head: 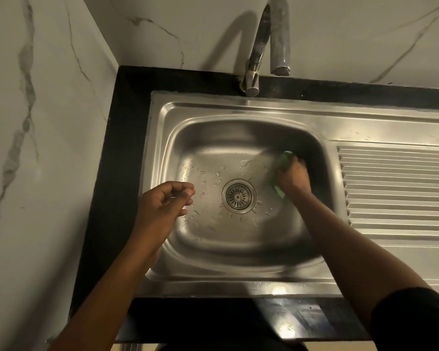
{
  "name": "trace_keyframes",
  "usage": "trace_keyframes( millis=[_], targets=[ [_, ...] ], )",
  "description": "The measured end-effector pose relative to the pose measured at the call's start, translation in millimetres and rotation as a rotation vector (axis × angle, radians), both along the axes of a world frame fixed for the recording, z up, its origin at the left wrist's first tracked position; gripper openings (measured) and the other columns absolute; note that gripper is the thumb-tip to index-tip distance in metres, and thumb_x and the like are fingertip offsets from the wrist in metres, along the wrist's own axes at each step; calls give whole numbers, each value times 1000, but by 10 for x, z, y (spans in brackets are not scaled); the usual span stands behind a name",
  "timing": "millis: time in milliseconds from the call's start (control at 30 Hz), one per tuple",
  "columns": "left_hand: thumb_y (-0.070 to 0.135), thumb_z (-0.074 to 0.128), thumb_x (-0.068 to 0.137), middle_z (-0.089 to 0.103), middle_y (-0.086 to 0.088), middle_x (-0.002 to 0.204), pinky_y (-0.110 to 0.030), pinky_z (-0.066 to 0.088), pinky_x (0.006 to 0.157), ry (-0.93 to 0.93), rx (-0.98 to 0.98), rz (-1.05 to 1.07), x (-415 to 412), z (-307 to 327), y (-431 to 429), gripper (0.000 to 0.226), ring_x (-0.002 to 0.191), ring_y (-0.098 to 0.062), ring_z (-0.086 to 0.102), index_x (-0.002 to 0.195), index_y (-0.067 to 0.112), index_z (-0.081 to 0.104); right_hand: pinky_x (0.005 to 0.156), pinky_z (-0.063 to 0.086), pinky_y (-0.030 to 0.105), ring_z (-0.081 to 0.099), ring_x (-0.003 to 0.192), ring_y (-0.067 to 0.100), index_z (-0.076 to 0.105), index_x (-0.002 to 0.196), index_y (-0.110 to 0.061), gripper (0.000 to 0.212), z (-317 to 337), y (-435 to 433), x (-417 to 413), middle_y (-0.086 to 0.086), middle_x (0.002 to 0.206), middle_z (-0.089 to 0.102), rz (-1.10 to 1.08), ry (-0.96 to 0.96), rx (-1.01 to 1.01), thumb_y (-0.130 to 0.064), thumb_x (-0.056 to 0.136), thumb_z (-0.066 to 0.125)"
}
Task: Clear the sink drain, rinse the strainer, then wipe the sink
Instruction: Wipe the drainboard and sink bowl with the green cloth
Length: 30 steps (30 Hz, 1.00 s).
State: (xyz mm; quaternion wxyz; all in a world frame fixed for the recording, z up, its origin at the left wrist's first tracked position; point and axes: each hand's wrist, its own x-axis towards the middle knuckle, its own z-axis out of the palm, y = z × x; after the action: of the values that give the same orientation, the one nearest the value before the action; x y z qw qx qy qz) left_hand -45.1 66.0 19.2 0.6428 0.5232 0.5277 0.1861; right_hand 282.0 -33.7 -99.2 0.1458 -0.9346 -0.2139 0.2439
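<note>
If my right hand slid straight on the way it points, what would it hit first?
Most likely the far wall of the sink basin, with the green sponge that the right hand grips touching it first; depth is unclear in this view.

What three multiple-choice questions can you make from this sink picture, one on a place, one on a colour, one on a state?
1. Where is the right hand working? A) in the basin, right of the drain B) on the drainboard C) at the faucet
2. What colour is the scrub pad? A) yellow B) green C) blue
3. Is the strainer A) seated in the drain B) lifted onto the counter C) hanging on the faucet?
Answers: A, the hand presses the pad on the basin floor right of the drain; B, green shows around the fingers; A, it fills the drain hole.
</note>
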Motion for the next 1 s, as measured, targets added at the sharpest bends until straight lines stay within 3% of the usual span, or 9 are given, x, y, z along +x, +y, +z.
trace_keyframes(
  millis=[133, 200, 267, 400, 533, 667, 767, 900, 1000],
  targets=[
    [18, 72, 97, 82, -3, 104, -39, 63, 86, -5, -14, 17, -41, -34, 3, 11, 98, -21, 78, 104, 22, 81, 124, 29, 52, 19, 154, 43, 22, 164, -18, 80, -229, -33, -122, 17, 169, 19, 265, 4, -167, -40, 97, 60],
    [19, 73, 97, 82, -2, 104, -36, 62, 84, -9, -24, 23, -59, -52, -3, 11, 97, -20, 79, 102, 24, 81, 128, 14, 53, -1, 160, 38, 7, 167, -19, 83, -365, -66, -112, 15, 174, 2, 330, 18, -200, -35, 102, 54],
    [18, 73, 96, 82, -1, 102, -33, 61, 81, -8, -24, 20, -77, -76, -6, 12, 96, -20, 79, 99, 26, 81, 130, 5, 50, -6, 161, 36, 0, 167, -18, 81, -482, -51, -131, 17, 174, -4, 297, 27, -165, -29, 104, 50],
    [19, 73, 96, 82, -1, 101, -26, 62, 78, -11, -25, 11, -101, -120, -13, 15, 96, -19, 79, 96, 31, 82, 130, 8, 48, -2, 160, 40, 5, 167, -13, 88, -609, 198, -381, 25, 172, 0, 205, -16, -78, -21, 98, 59],
    [26, 76, 92, 82, -1, 100, -25, 62, 77, -35, -34, 14, -114, -126, -8, 11, 97, -19, 79, 94, 34, 82, 128, 15, 46, 3, 160, 42, 12, 166, -19, 91, -656, 632, -716, 27, 171, 5, 290, -29, -36, -14, 90, 62],
    [33, 73, 83, 82, -3, 99, -27, 63, 80, -42, -44, 34, -131, -130, -6, 14, 97, -21, 79, 91, 38, 83, 128, 19, 47, 9, 159, 41, 3, 167, -15, 97, -637, 1052, -1274, 29, 170, 10, 403, 64, 137, 2, 86, 54],
    [29, 73, 88, 82, -2, 99, -25, 63, 76, -39, -24, 21, -163, -130, -2, 14, 97, -21, 79, 93, 38, 82, 128, 19, 49, 11, 160, 34, -3, 167, -14, 104, -627, 1274, -1671, 19, 173, 11, 384, 159, 223, 7, 81, 54],
    [24, 73, 95, 82, 0, 102, -24, 62, 76, -18, 5, 17, -216, -128, 25, 14, 100, -18, 79, 99, 34, 81, 113, 43, 57, 43, 142, 45, -2, 166, -31, 102, -570, 1378, -1952, 23, 161, 35, 284, 391, 291, 6, 89, 53],
    [23, 73, 95, 83, 0, 102, -28, 62, 79, -9, 9, 17, -203, -119, 9, 14, 99, -17, 79, 99, 34, 81, 105, 49, 45, 56, 132, 42, 10, 166, -35, 93, -514, 1303, -2006, 23, 152, 49, 286, 448, 317, 1, 93, 54]
  ],
)
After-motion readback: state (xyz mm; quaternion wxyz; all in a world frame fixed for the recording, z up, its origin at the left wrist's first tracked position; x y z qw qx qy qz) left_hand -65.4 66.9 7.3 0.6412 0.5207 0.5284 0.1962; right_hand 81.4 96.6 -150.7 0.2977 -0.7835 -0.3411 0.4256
